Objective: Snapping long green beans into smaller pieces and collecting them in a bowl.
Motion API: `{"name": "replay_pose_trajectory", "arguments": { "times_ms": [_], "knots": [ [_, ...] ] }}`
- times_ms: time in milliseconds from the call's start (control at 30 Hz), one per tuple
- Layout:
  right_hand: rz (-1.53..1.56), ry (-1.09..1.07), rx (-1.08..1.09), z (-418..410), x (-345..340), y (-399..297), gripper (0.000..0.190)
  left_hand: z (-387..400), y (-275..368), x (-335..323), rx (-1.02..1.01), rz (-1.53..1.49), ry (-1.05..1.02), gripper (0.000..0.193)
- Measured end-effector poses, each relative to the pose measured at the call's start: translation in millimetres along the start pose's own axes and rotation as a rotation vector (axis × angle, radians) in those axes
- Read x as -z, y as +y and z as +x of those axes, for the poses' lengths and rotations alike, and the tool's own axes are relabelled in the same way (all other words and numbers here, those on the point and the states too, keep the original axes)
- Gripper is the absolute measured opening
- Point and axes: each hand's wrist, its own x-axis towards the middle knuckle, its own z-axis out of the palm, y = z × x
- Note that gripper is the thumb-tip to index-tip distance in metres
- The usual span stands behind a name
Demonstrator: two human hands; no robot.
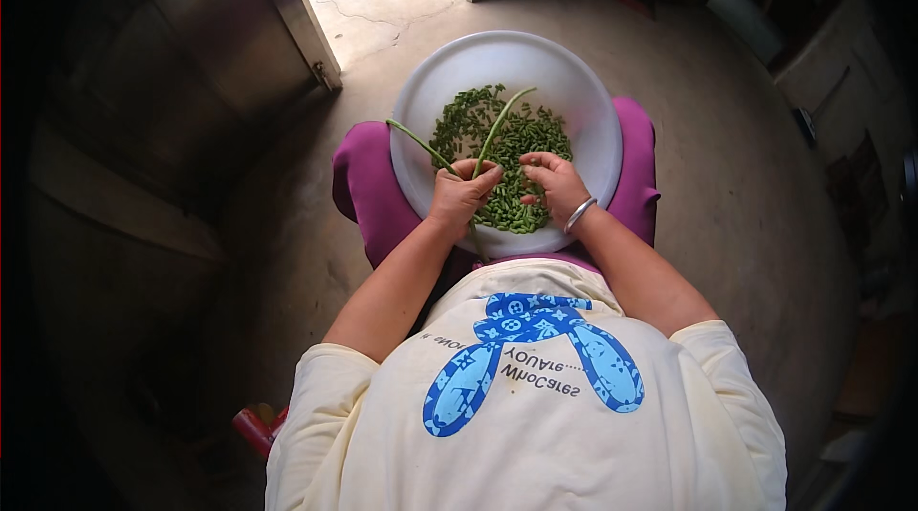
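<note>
A wide white plastic basin (599, 131) rests on my lap, between my knees. Many short cut pieces of green bean (527, 134) cover much of its bottom. My left hand (459, 195) is over the near left part of the basin, shut on long green beans (500, 125). One bean points up and away, another sticks out to the left past the rim, and a stalk hangs below the hand. Just to the right, my right hand (563, 190) hovers above the pieces with curled fingers apart. I see nothing held in it. A silver bangle (579, 215) circles that wrist.
Purple trousers (635, 152) cover my knees on both sides of the basin. Beyond lies a concrete floor (366, 52), with an open doorway letting in light. A metal door leaf (215, 23) stands at the left. Something red (257, 428) sits near my left elbow.
</note>
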Motion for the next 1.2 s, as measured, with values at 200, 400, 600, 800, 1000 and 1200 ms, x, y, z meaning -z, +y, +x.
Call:
{"name": "replay_pose_trajectory", "arguments": {
  "times_ms": [200,400,600,800,1000,1200],
  "knots": [
    [-0.114,-0.045,-0.005,2.8,17.4,-17.0,0.024,-1.8,5.0,-1.6,0.002,-0.101,0.016,0.012],
    [-0.089,0.095,0.040,3.7,18.5,-2.1,0.015,0.9,4.1,6.0,0.012,-0.106,-0.007,0.019],
    [-0.018,-0.064,-0.048,-2.8,16.9,2.1,0.010,-0.2,7.4,4.5,-0.010,-0.256,-0.030,0.020],
    [0.169,-0.264,-0.227,-9.1,20.8,-3.0,0.016,3.6,2.7,8.6,-0.029,-0.285,-0.037,0.021],
    [0.165,-0.513,-0.354,-12.4,23.8,-8.8,0.022,2.8,5.2,5.9,-0.055,-0.335,0.085,0.021],
    [0.064,-0.505,-0.237,-12.4,16.9,-1.7,0.027,-1.1,3.6,4.2,0.018,-0.135,-0.149,0.018]
  ]
}}
